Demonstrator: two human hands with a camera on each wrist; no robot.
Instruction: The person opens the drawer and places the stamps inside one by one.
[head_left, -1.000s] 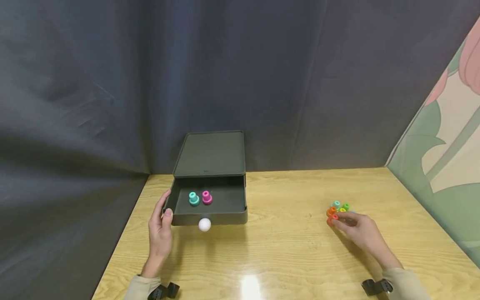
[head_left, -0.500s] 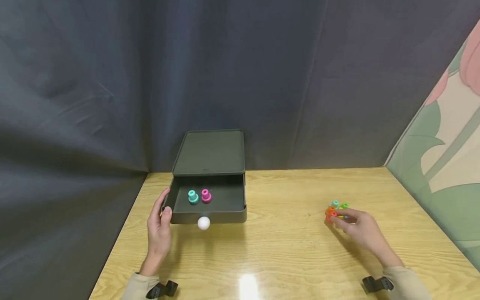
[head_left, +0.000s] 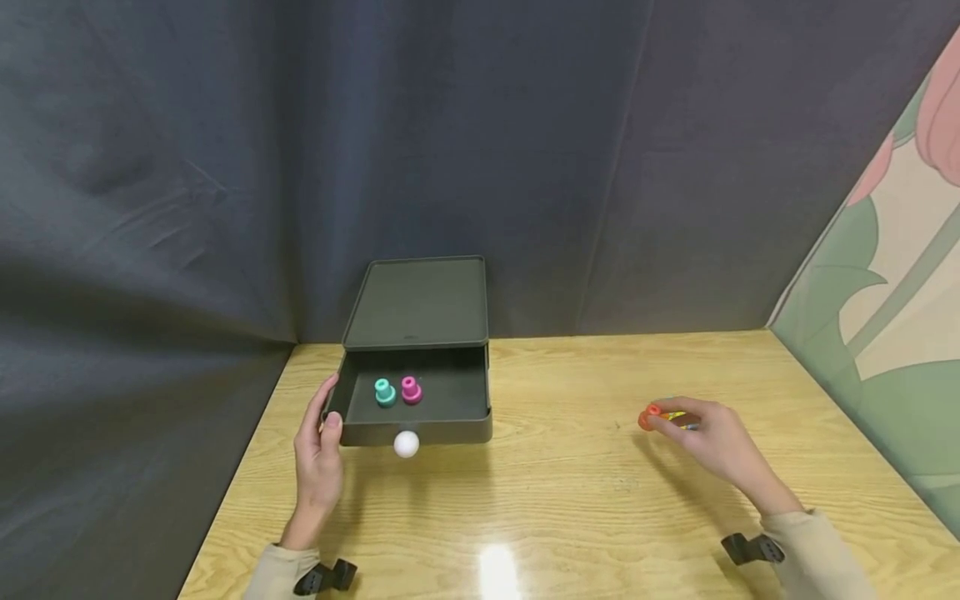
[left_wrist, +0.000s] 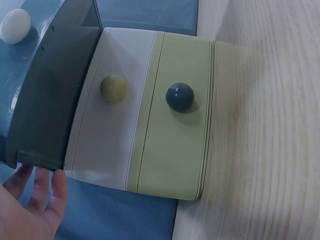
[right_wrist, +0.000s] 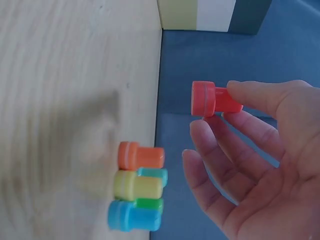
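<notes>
The red stamp (right_wrist: pixel 203 99) is held off the table (head_left: pixel 558 467), at the fingertips of the right hand (head_left: pixel 708 433), well apart from the box (head_left: pixel 420 300).

From left to right in the head view: the curtain (head_left: pixel 135 208) covers the left side and the back. The left hand (head_left: pixel 318 462) is clamped on the front left corner of the drawer (head_left: pixel 453 404), thumb at the front, fingers along the outer side. The drawer is extended toward the person; the box top covers its rear part. Inside, the teal stamp (head_left: pixel 385 393) and the pink stamp (head_left: pixel 411 391) stand upright side by side, apart from each other. The front wall, with a white knob (head_left: pixel 407 444), stands before them. Two closed drawers, white (left_wrist: pixel 102 135) and green (left_wrist: pixel 167 145), lie below.

Farther right, the right hand pinches the red stamp by its narrow end, thumb against fingers; the wide base is exposed. This hand obstructs most of the head view of the remaining group. The right wrist view shows an orange stamp (right_wrist: pixel 142 156), aqua stamp (right_wrist: pixel 154 174), yellow stamp (right_wrist: pixel 140 185), lime stamp (right_wrist: pixel 150 204) and blue stamp (right_wrist: pixel 135 216) close together on the table. A floral panel (head_left: pixel 907 333) bounds the right side.
</notes>
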